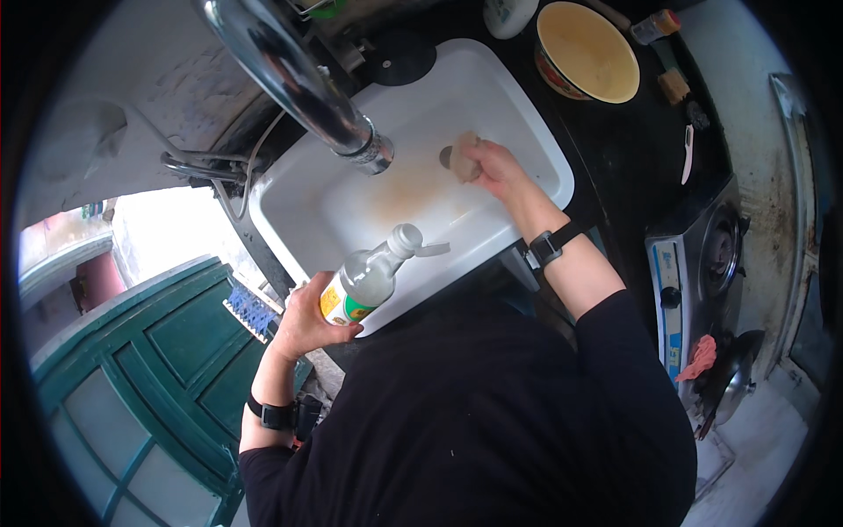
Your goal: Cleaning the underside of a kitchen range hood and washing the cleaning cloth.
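Observation:
My left hand is closed around a clear bottle with a yellow, white and green label; its flip cap hangs to the right of the neck. The bottle is tilted above the near left rim of a white sink. Inside the sink, my right hand grips a pale, translucent cloth or sponge beside the dark drain hole. A brownish stain spreads over the basin floor. Whether liquid is left in the bottle, I cannot tell.
A chrome faucet arches over the sink from the upper left. On the dark counter to the right stand a yellow enamel basin, a small jar, a brown sponge, a white-handled tool and a gas stove.

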A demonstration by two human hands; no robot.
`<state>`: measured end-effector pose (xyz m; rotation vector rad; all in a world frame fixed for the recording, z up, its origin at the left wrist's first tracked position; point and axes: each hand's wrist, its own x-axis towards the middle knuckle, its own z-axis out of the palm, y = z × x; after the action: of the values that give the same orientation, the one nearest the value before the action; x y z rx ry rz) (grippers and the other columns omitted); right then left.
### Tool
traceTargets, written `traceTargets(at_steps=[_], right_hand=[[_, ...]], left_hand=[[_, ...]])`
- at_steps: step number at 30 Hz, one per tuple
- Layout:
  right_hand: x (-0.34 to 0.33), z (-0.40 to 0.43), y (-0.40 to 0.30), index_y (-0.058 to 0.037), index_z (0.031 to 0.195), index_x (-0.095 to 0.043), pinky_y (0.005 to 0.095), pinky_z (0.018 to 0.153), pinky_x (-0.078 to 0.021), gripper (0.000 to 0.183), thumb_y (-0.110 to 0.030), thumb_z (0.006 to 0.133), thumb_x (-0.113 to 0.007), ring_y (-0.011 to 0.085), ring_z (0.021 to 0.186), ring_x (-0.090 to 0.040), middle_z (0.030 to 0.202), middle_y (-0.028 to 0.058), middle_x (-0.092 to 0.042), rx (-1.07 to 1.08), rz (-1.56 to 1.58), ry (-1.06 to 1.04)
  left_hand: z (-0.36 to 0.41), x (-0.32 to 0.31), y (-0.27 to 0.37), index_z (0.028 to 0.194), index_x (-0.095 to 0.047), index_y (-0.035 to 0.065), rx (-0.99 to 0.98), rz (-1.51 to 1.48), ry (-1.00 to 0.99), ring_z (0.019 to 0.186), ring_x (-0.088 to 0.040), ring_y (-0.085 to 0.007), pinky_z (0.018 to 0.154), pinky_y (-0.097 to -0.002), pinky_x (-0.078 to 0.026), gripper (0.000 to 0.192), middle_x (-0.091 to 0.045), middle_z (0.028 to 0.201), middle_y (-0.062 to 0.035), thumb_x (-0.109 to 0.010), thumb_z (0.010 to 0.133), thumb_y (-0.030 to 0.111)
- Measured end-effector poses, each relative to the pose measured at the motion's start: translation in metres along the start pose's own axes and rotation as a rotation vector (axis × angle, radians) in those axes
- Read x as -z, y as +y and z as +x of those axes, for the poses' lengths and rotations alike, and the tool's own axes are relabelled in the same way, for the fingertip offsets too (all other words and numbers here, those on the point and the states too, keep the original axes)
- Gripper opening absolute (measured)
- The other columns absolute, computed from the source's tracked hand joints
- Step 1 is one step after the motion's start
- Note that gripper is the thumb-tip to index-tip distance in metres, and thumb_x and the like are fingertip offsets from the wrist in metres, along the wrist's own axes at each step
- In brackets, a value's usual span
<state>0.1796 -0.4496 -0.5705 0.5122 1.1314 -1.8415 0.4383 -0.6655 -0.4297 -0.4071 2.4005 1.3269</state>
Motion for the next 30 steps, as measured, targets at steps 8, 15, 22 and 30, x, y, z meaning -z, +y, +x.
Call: traceTargets(at_steps=[8,15,22,30], right_hand=[[-0.023,-0.026,0.031,0.0025,0.116,-0.042,0.0376,0.084,-0.0462,0.03,-0.008,0.088,-0.045,0.0258,0.098,-0.054,0.112,0.0133,-0.049,-0.044,-0.073,-0.054],[-0.036,-0.046,0.042,-0.0002,0.118,-0.041,0.0369,0.082,-0.0474,0.03,-0.008,0.089,-0.043,0.0229,0.098,-0.055,0.109,0.011,-0.052,-0.024,-0.025,-0.22],[-0.046,-0.055,0.046,-0.002,0.114,-0.049,0.0281,0.082,-0.0441,0.028,-0.01,0.087,-0.044,0.0156,0.093,-0.056,0.103,0.0071,-0.057,-0.014,-0.101,-0.31],[-0.046,-0.053,0.048,-0.0042,0.118,-0.047,0.0311,0.083,-0.0451,0.032,-0.009,0.086,-0.045,0.0163,0.095,-0.056,0.105,0.0062,-0.056,-0.054,-0.037,-0.387]], left_hand=[[0.012,-0.003,0.0,0.099,-0.053,0.0018,0.072,0.045,-0.096,0.073,-0.063,-0.0249,0.068,-0.0318,-0.05,0.059,-0.063,0.077,-0.0132,-0.077,0.052,0.027],[0.015,-0.006,-0.007,0.094,-0.053,0.0007,0.14,-0.009,-0.143,0.073,-0.063,-0.0223,0.069,-0.0305,-0.049,0.056,-0.062,0.077,-0.0125,-0.077,0.052,0.028],[0.016,-0.007,-0.006,0.093,-0.054,0.0,0.214,-0.074,-0.173,0.073,-0.061,-0.0193,0.07,-0.0291,-0.048,0.056,-0.062,0.078,-0.0108,-0.077,0.051,0.028],[0.02,-0.009,-0.011,0.094,-0.056,-0.0001,0.273,-0.21,-0.234,0.076,-0.06,-0.0186,0.072,-0.0295,-0.047,0.053,-0.062,0.08,-0.0099,-0.076,0.053,0.027]])
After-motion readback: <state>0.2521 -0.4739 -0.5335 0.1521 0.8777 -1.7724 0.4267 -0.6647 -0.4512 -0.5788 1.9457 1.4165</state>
